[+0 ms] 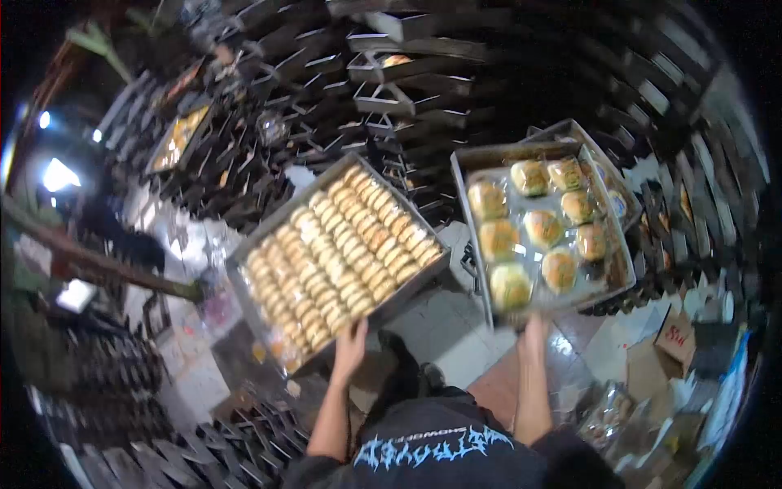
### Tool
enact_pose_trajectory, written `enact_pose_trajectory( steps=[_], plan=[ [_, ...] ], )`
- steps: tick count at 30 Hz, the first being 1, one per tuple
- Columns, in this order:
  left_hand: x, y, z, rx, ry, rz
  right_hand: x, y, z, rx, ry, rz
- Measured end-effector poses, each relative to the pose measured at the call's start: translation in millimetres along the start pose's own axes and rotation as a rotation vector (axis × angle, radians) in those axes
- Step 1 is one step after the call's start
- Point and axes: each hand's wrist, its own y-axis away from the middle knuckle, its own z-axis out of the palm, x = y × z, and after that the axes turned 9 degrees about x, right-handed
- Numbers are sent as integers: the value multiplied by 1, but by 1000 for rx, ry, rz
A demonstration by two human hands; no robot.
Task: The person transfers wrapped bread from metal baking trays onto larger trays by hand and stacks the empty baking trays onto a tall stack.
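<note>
My left hand [351, 346] is closed on the near edge of a deep metal tray [429, 265]. Rows of round, pale golden biscuits [342, 253] lie packed in it, with a shiny clear covering over part of them. To the right, my right hand [533, 330], slightly blurred, grips the near rim of a second metal tray [471, 216]. Several glossy browned buns [542, 228] sit spaced apart inside it. Both trays slant away from my body at about waist height. The fingers under each tray are hidden.
Dark racks or stacked trays [309, 73] surround me. Another tray [582, 134] shows behind the bun tray. A tray with yellow items [181, 138] is at the upper left. A pole [106, 265] crosses the left side. Cardboard boxes [672, 338] and plastic bags [607, 411] lie at the lower right.
</note>
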Motion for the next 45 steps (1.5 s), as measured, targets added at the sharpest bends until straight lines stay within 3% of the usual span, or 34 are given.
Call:
enact_pose_trajectory(
  steps=[1,2,3,5,7,8,9,12,13,15,16,17,18,19,21,23,25,27,28,29,30,33,35,36,37,38,39,40,41,43,45],
  plan=[
    [-31,-43,14,96,19,216,-18,36,-24,-53,131,55],
    [9,-69,7,98,22,101,-29,55,-41,-14,149,97],
    [29,-103,-5,-52,50,-100,-40,78,-39,49,135,57],
    [13,-160,-9,-220,354,5,-43,86,-46,87,148,4],
    [22,-166,-11,-404,312,-260,-34,49,-54,-105,322,32],
    [-11,-175,-3,-549,227,-135,-33,36,-42,-173,490,-74],
    [12,-155,-15,-521,89,-294,-38,31,-17,-259,618,-129],
    [-49,-143,-16,-270,206,-360,-33,-19,67,-657,897,-213],
    [-90,-142,-5,-169,190,-327,2,-67,81,-762,894,-474],
    [-149,-134,19,72,201,-234,28,-95,127,-759,1058,-482],
    [-127,-130,19,156,239,-222,35,-112,149,-814,1066,-482],
    [-146,-134,33,176,283,-227,43,-125,168,-870,1072,-481],
    [-175,-139,44,131,57,-216,47,-125,183,-870,1060,-540],
    [-205,-137,69,414,-287,43,47,-125,194,-870,1045,-598],
    [-106,-123,45,452,-449,-148,42,-127,209,-962,1171,-580],
    [-51,-85,56,419,-481,-113,41,-116,212,-643,1148,-1402],
    [-39,-49,97,352,-450,-153,39,-70,216,-609,1134,-1063],
    [-59,-39,163,278,-547,-374,49,-27,219,-796,974,-815],
    [-61,-40,174,67,-611,-448,57,0,227,-890,900,-813],
    [-49,-42,177,162,-676,-431,70,24,234,-981,822,-806],
    [-32,-43,176,74,-745,-433,76,38,238,-995,792,-673],
    [-21,-45,156,-2,-406,-553,92,66,270,-1056,768,-551],
    [-11,-42,105,-198,-268,-612,108,69,288,-1115,833,-602],
    [2,-39,53,-113,-322,-536,114,86,312,-1226,933,-354],
    [-17,-31,22,-86,-293,-409,157,66,315,-1163,1046,-593],
    [-12,-27,-30,-34,-221,-321,144,104,319,-1175,1212,-540],
    [-29,-17,-59,77,-243,-385,171,104,310,-1209,1124,-563],
    [-51,-14,-92,228,-343,-271,187,127,308,-1247,1194,-638],
    [-77,-26,-121,348,-381,-526,203,141,309,-1275,1273,-665],
    [-132,-53,-164,497,-585,-563,241,169,303,-1014,1452,-963],
    [-185,-102,-199,461,-638,-502,250,189,319,-831,1642,-900]
  ],
)
